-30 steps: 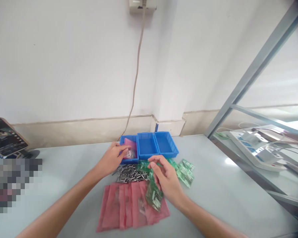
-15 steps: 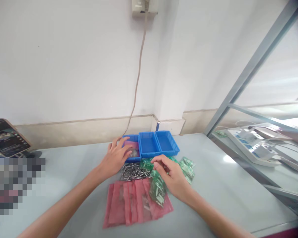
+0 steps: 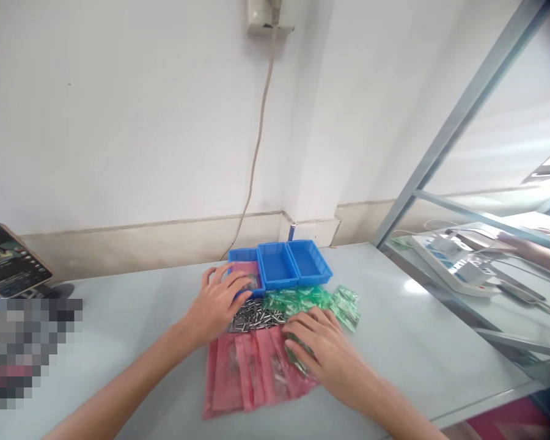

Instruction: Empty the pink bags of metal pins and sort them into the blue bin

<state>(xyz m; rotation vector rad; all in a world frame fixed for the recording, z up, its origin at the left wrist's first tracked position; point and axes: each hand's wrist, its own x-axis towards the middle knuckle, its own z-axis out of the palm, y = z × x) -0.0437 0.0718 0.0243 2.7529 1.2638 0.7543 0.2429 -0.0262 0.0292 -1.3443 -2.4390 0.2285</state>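
Green translucent plastic packets (image 3: 309,296) lie around two o'clock from loose silver metal pins (image 3: 259,318). Your right hand (image 3: 325,348), fingers half curled, covers another, grip impossible to tell; your left hand (image 3: 217,305), loosely spread and visibly empty, overhangs the leftmost blue plastic tray (image 3: 245,254), near twelve.

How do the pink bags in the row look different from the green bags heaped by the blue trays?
The pink bags overlap in a neat row, while the green bags lie heaped loosely. The pink bags are nearer the person; the green bags are closer to the blue trays. The pink bags look longer than the green bags. Both are see-through enough to show contents.
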